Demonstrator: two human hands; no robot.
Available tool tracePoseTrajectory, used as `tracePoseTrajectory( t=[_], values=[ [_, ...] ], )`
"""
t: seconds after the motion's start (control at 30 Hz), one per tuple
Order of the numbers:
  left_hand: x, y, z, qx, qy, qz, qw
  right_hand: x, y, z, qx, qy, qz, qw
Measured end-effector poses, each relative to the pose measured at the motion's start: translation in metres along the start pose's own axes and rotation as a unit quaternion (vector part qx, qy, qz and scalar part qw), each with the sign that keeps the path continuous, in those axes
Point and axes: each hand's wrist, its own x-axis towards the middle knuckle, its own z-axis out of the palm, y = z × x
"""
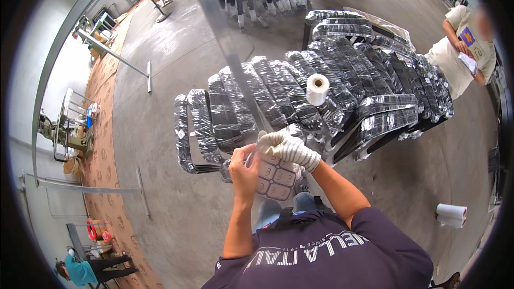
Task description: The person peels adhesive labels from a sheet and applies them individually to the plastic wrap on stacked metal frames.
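A sheet of square labels (276, 174) with dark rounded borders hangs in front of my body. My left hand (243, 174), bare, pinches its left edge between thumb and fingers. Over the sheet's upper edge curls my right hand (289, 149), in a white knitted glove, its fingertips close to those of the left. Whether a single label is between the right fingertips is too small to make out. Just beyond my hands lie long black parts wrapped in clear film (267, 93), stacked in a leaning row.
A roll of clear film (317, 90) stands on the wrapped stack. A slanting metal post (225, 43) crosses the view close to my hands. At the right, a person (455, 53) in light clothing holds something white. White rolls (451, 215) lie on the floor; another person (91, 270) is far left.
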Motion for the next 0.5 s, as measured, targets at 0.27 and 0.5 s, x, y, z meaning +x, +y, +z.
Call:
tracePoseTrajectory(
  t=[0.27,0.5],
  values=[
    [0.003,-0.063,-0.059,-0.288,-0.079,-0.189,0.936,0.029,0.013,0.064,-0.136,0.016,0.031,0.990],
    [0.025,-0.109,-0.099,-0.320,-0.097,-0.208,0.919,0.072,0.038,0.105,-0.123,0.035,0.044,0.991]
  ],
)
